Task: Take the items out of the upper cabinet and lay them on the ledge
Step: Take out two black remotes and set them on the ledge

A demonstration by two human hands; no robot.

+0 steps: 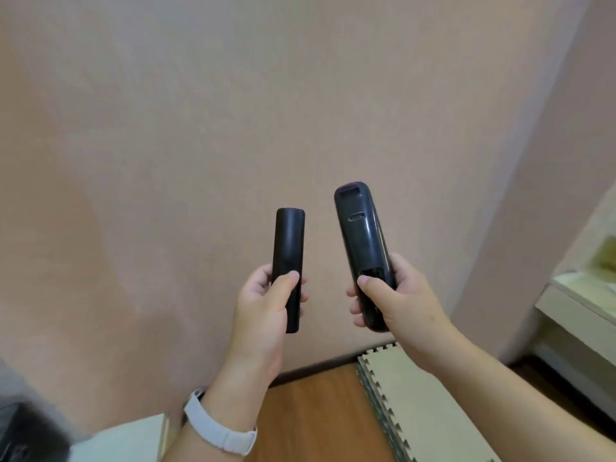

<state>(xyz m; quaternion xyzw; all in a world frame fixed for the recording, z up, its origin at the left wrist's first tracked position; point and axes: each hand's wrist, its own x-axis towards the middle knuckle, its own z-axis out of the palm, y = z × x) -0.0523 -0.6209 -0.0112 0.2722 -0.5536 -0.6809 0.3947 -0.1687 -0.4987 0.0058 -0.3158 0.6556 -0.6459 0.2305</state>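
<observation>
A pinkish wall [233, 111] fills most of the frame. At the bottom centre lies wood floor [316, 411], with stacked foam mats [433, 411] to its right. A pale shelf [573, 315] sits at the right edge. A blurred dark shape [26, 431] occupies the lower left corner.

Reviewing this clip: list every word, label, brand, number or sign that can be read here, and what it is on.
None can be read.
Slim black remote in the left hand: plain back, no print visible.
Larger black remote in the right hand: back shows only moulded recesses, no legible text.
Watch band: no marking visible.
Wall and foam mats: no signs.
</observation>
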